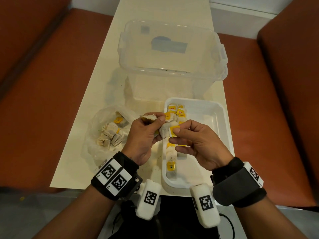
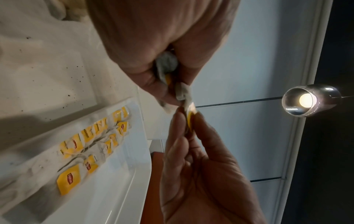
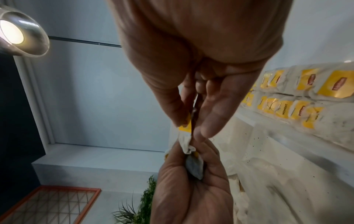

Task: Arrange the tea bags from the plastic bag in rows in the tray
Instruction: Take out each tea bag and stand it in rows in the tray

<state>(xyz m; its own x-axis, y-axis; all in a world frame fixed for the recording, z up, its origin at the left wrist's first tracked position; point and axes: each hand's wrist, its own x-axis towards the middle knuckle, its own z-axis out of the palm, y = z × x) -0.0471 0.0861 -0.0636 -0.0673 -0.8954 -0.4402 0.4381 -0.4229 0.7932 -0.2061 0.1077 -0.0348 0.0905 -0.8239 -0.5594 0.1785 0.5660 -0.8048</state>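
Head view is showing both hands up over the table [image 1: 82, 104], between the plastic bag [image 1: 96, 128] and the white tray [image 1: 222, 121]. Left hand [image 1: 146, 133] is gripping a small bunch of tea bags [image 1: 148, 118] in curled fingers, w/ one white bag [image 1: 164, 131] sticking out toward the right hand [image 1: 195, 140]. That hand is pinching the bag's yellow tag [image 1: 173, 133] btwn thumb and forefinger; other fingers are hanging loosely bent. Loose tea bags are lying heaped in the opened plastic bag at the left. Tea bags in the tray [image 1: 171, 149] are lying in approx two rows along its left side, tags up. Clear lidded box [image 1: 170, 54] is sitting beyond the tray, further back on the table. Right wrist view is showing the pinch edge-on, tag [image 3: 186, 126] squeezed flat
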